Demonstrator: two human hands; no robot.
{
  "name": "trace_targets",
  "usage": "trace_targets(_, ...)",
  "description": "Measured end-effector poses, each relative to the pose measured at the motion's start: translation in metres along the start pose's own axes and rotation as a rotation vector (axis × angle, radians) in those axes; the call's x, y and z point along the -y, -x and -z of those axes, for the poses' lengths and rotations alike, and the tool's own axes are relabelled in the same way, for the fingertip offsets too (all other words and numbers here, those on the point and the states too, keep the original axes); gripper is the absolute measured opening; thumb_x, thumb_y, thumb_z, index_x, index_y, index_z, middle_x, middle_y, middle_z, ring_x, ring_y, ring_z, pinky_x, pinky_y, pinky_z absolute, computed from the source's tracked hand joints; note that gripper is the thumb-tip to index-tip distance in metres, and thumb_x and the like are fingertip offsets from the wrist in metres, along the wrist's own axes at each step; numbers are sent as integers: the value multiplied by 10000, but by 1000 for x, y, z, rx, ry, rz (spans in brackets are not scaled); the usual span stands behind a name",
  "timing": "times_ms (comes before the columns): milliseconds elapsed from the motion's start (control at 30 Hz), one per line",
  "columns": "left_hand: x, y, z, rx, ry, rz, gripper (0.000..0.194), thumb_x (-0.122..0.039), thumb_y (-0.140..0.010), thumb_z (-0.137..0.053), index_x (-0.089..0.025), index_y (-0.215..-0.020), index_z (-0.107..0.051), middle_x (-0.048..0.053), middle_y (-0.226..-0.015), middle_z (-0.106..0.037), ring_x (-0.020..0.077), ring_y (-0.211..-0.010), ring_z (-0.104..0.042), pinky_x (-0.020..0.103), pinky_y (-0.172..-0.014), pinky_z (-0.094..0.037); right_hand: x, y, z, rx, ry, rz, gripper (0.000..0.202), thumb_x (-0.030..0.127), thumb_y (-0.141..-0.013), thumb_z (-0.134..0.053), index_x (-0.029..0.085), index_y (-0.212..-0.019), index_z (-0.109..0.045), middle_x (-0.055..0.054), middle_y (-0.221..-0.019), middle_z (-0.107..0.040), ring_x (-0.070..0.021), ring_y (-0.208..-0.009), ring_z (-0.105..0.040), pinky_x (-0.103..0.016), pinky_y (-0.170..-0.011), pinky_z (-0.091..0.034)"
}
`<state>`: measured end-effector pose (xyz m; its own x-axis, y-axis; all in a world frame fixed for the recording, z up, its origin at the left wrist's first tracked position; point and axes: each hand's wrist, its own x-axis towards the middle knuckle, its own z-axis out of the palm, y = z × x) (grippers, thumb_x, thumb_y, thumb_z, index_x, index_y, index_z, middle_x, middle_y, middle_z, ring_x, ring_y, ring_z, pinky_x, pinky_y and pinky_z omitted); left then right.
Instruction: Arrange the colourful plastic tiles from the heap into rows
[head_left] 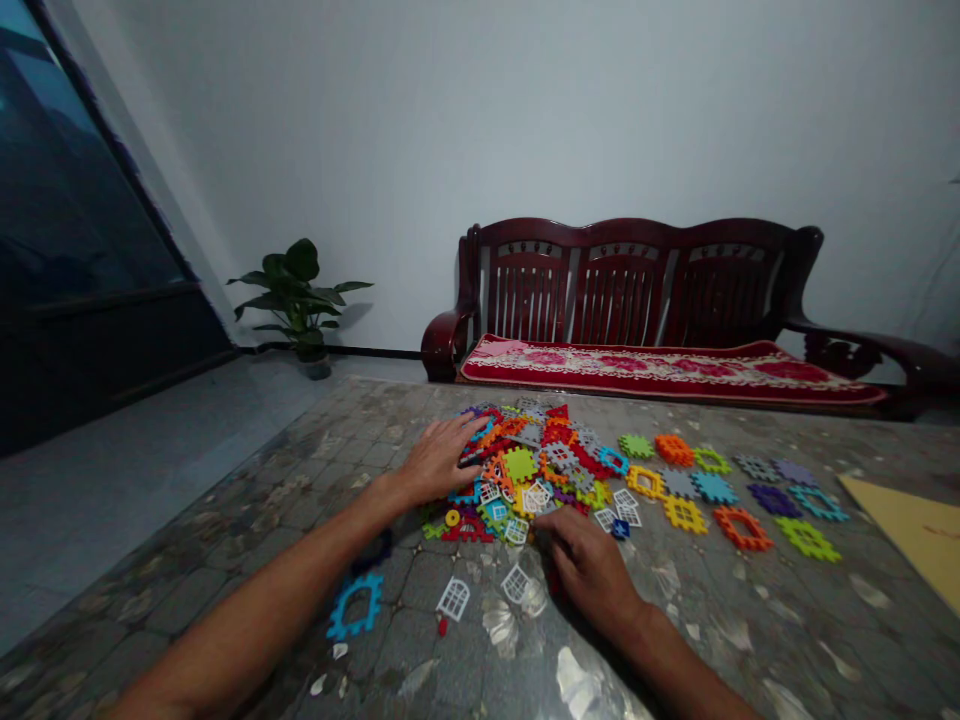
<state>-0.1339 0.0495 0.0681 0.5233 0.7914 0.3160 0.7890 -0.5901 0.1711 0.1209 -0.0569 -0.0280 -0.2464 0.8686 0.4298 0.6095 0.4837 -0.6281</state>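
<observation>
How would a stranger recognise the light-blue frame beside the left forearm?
On the patterned table, find the left forearm. Just right of it, nearer than the colourful pile, lies the toothed frame, light blue, unlike the two white window pieces farther right.

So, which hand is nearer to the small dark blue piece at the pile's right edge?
Right: the right hand is just in front of the small dark blue piece, a little to its left; the left hand is farther, over the pile's left side.

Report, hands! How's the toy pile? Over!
Left hand at left of colourful pile. Right hand curled at its near edge. Two loose white windows lie nearer.
</observation>
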Motion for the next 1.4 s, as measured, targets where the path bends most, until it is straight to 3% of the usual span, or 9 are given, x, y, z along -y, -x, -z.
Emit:
trace_targets(167, 29, 56, 21, 39, 92, 30, 611, -443, -876, -738, -277, -1446, -595, 94, -1404, -670, 288, -1277, -622, 432, -1061, -531, 13, 5, -1, 57, 25, 90, 345, 80, -897, -458, 220, -1093, -704, -81, -1017, -751, -216, -947, -694, -345, -840, -547)
trace_targets(267, 54, 104, 28, 172, 194, 101, 675, -405, -802, -783, -270, -1439, -603, 82, -1372, -696, 302, -1258, -644, 438, -1070, -517, 32, 5, -8, 119, 47, 148, 298, 114, -942, -467, 216, -1086, -707, -83, -999, -743, -218, -939, -679, -342, -831, -530)
trace_targets(367, 70, 145, 28, 292, 193, 128, 768, -402, -682, -875, -267, -1398, -633, 88, -1406, -680, 330, -1276, -633, 435, -1075, -512, 59, -1, -22, 263, 88, 162, 232, 157, -974, -508, 224, -1065, -711, -73, -1022, -733, -221, -970, -658, -342, -849, -514)
trace_targets(467, 74, 166, 25, 288, 175, 139, 683, -312, -773, -811, -295, -1423, -602, 85, -1452, -652, 301, -1313, -612, 436, -1094, -492, 89, -11, -37, 417, 139, 156, 173, 185, -954, -599, 229, -1075, -714, -65, -1076, -714, -235, -1031, -639, -360, -901, -501)
trace_targets(600, 71, 167, 17, 257, 152, 181, 493, -214, -862, -697, -283, -1348, -641, 75, -1353, -686, 262, -1262, -624, 416, -1083, -484, 115, -26, -44, 493, 246, 47, 248, 193, -884, -701, 206, -1132, -704, -110, -1214, -668, -280, -1128, -604, -389, -959, -490)
trace_targets(767, 70, 155, 14, 284, 221, 255, 308, -223, -795, -714, -237, -1099, -667, 57, -1139, -699, 257, -1104, -638, 383, -991, -498, 120, -36, -32, 602, 302, -142, 238, 171, -885, -686, 159, -1121, -709, -147, -1272, -651, -286, -1158, -606, -354, -957, -480)
trace_targets(967, 63, 143, 11, 277, 353, 453, 350, -216, -648, -742, -237, -942, -553, 36, -948, -679, 258, -897, -635, 353, -799, -483, 117, -34, -34, 626, 325, -140, 258, 106, -932, -570, 141, -1161, -685, -141, -1259, -665, -263, -1166, -615, -322, -942, -461)
trace_targets(1167, 57, 141, 12, 130, 603, 542, 285, -315, -724, -692, -240, -974, -577, -7, -800, -643, 216, -812, -622, 315, -737, -491, 120, -31, -38, 647, 242, -140, 395, 293, -892, -748, 160, -1249, -645, -137, -1334, -628, -296, -1196, -601, -366, -955, -475)
trace_targets(1400, 41, 152, 24, 350, 563, 510, 346, -285, -670, -708, -226, -1010, -683, 32, -974, -736, 269, -938, -664, 369, -862, -510, 124, -29, -44, 658, 236, -134, 352, 187, -856, -724, 147, -1200, -661, -147, -1264, -664, -288, -1127, -656, -343, -876, -488)
